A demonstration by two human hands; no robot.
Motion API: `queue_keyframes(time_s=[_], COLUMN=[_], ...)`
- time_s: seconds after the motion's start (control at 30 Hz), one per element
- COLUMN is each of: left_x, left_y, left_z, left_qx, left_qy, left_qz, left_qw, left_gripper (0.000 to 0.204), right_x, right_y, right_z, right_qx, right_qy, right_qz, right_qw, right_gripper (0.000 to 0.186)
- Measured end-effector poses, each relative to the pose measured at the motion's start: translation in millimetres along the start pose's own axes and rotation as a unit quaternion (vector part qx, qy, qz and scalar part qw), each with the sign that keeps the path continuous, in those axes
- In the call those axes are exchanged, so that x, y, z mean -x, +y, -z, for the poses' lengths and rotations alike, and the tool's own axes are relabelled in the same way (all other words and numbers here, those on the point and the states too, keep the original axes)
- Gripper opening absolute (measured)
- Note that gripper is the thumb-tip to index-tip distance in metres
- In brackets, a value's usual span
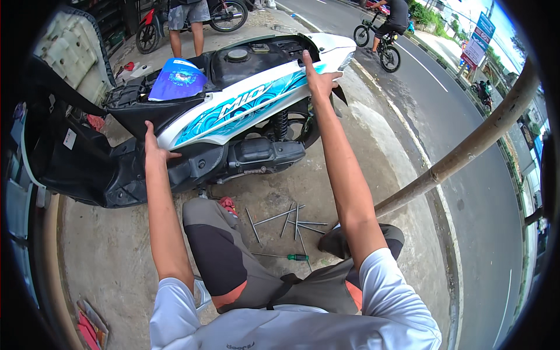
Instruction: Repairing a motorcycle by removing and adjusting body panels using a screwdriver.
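Note:
A scooter without its seat stands across the view, with a white side panel (233,114) in blue-green swirls along its near flank. My left hand (154,150) is at the panel's front end, one finger up along the black trim and the thumb pointing right; its other fingers are hidden. At the rear end, my right hand (321,81) grips the panel near the tail, with one finger reaching over the upper edge. A blue glossy cover piece (178,79) lies on the frame between my hands, left of the black fuel tank area (239,55).
On the concrete between my knees lie several metal T-handle wrenches (296,221) and a green-handled screwdriver (297,257). A slanting pole (461,157) rises at right, beside the road (478,192). Beyond the scooter stand a person (189,23) and a red motorbike (149,29); a cyclist (388,32) rides past.

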State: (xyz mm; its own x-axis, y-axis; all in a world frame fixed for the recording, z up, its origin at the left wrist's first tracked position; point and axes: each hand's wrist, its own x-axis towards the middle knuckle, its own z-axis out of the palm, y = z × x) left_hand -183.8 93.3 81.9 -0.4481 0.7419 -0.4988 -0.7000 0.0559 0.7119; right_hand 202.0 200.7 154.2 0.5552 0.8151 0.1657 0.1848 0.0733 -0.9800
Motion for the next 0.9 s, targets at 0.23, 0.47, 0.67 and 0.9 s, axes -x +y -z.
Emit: queue_keyframes(time_s=[0.23,0.47,0.67,0.9], left_x=[-13.9,-33.1,-17.2,-28.3], left_y=[-7.4,-16.5,-14.5,-39.1], left_z=[8.0,26.6,37.9,35.4], left_qx=[0.043,0.059,0.097,0.163], left_qy=[0.072,0.037,0.039,0.008], left_qz=[0.007,0.028,0.009,-0.017], left_qw=[0.996,0.997,0.995,0.986], left_gripper=[0.046,0.054,0.048,0.032], right_x=[-4.4,-15.3,-17.9,-57.3], right_y=[-14.9,3.9,7.1,22.0], right_z=[-17.5,-4.1,-11.0,3.0], right_qx=[-0.057,-0.078,-0.101,-0.178], right_qy=[0.048,0.051,-0.003,-0.101], right_qz=[-0.145,-0.108,-0.114,-0.057], right_qw=[0.987,0.99,0.988,0.977], right_gripper=[0.128,0.126,0.131,0.133])
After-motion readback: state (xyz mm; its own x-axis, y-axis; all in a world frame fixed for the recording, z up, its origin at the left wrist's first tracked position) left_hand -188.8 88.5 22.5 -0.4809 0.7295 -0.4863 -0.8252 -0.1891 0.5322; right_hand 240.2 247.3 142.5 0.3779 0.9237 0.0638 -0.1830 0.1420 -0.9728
